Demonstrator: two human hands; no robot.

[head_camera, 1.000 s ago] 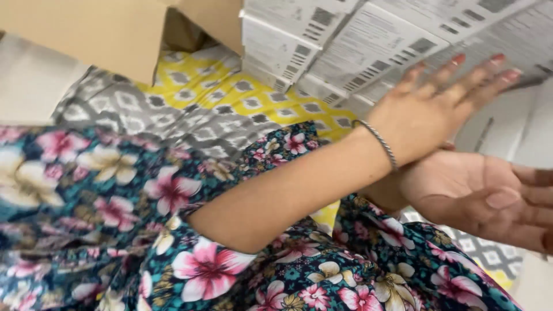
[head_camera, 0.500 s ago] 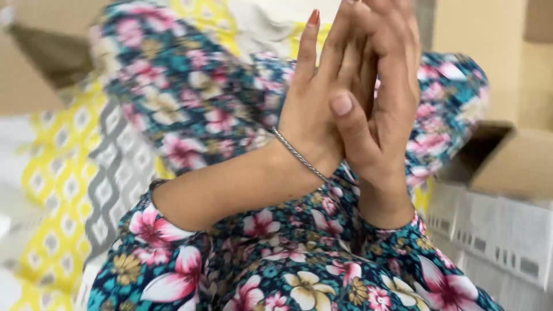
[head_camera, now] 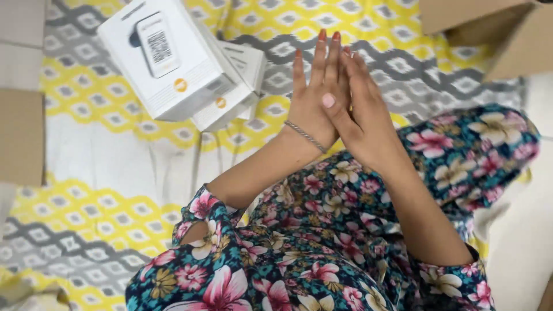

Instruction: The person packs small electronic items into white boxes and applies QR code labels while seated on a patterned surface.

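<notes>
My left hand (head_camera: 310,98), with a thin silver bracelet at the wrist, and my right hand (head_camera: 362,118) are pressed flat against each other, palm to palm, fingers stretched out. The right thumb lies over the back of the left hand. Neither hand holds anything. They hover above my lap in a floral dress (head_camera: 322,247). Nearest to the left hand is a small stack of white cartons: a large white carton (head_camera: 167,57) lies on a smaller white carton (head_camera: 233,86), just left of the fingers.
Everything lies on a yellow, grey and white patterned mat (head_camera: 109,155). An open brown cardboard box (head_camera: 495,34) stands at the top right. A flat piece of cardboard (head_camera: 20,135) sits at the left edge.
One second ago my hands were apart near a stack of white cartons; they came together palm to palm. The view has swung, so the cartons now lie at the upper left.
</notes>
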